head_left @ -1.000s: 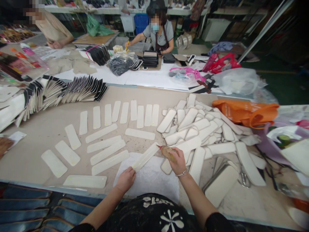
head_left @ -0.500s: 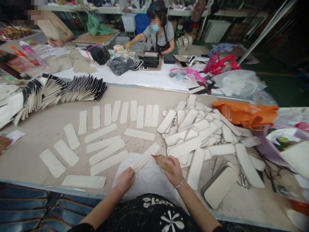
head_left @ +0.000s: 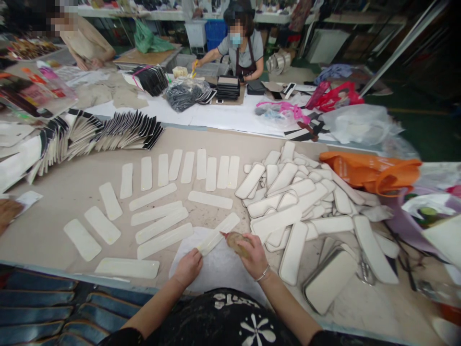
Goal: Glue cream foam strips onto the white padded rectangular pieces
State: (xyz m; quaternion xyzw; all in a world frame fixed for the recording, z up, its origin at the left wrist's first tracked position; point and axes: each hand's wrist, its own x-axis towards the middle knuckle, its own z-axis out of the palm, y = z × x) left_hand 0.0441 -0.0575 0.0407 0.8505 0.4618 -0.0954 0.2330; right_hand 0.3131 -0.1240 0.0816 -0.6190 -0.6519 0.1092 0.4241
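Your right hand [head_left: 252,253] is wrapped around a squeeze bottle [head_left: 236,242], the grip closed in to the width of its rounded body. Your left hand [head_left: 189,266] keeps a narrow grip, fingers curled over the near end of the pale strip [head_left: 219,234]; you hide from view whether the thumb reaches underneath. That strip slants away from you, partly over a sheet of white paper [head_left: 223,271] on the worktop [head_left: 46,230].

The bottle is brownish, mottled and tilted, with a slim red nozzle [head_left: 223,234] at the strip's right edge, about midway along; you cannot tell from here whether the tip touches it. The strip is flat, long and smooth, with rounded corners and a slight sheen. Similar loose strips [head_left: 126,267] lie spread to your left and ahead of you, a few with small yellowish spots. On your right is a heaped pile [head_left: 273,218] of rounded, cream-faced pieces with darker edges, overlapping at many angles.

Compared with a second ago, you have drawn the bottle from the strip's far end back towards your left hand, which stays at the near end. The loose strips keep their layout.
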